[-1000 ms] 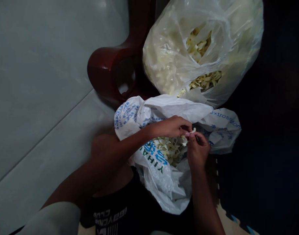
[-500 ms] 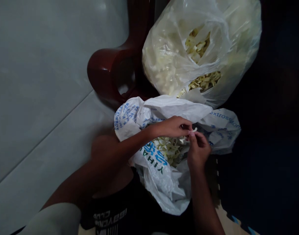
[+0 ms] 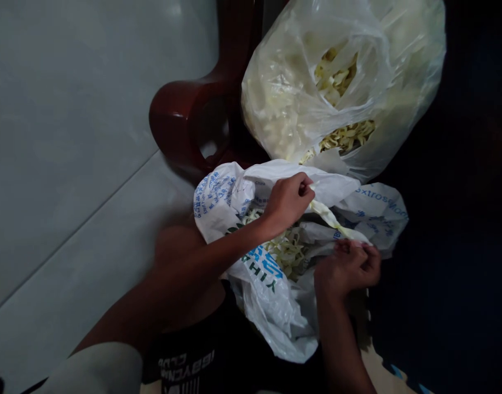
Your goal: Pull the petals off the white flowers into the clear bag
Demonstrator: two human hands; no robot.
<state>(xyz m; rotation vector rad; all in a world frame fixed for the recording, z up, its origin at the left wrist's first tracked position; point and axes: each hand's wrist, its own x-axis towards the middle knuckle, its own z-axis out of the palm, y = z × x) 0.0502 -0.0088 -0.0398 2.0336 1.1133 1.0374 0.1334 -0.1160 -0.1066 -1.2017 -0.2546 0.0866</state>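
A pale yellowish-white strip (image 3: pixel 327 214), perhaps a piece of dried vegetable, is stretched between my two hands. My left hand (image 3: pixel 289 197) pinches its upper left end, and my right hand (image 3: pixel 349 265) grips the lower right end. Beneath them lies an open white woven bag (image 3: pixel 294 312) with blue and green print, its rim folded down. Inside the bag is a heap of similar pale strips (image 3: pixel 287 249), partly hidden by my left forearm.
A large clear plastic bag (image 3: pixel 275 98) full of yellowish strips stands just beyond the white bag. To its left is a dark red, glossy curved furniture piece (image 3: pixel 172 112). Grey floor tiles (image 3: pixel 70 126) extend along the left; the right side is dark.
My hands have drawn apart, the left up and leftward, the right down and rightward. The strip, bunched small between the fingers before, now shows at length between them.
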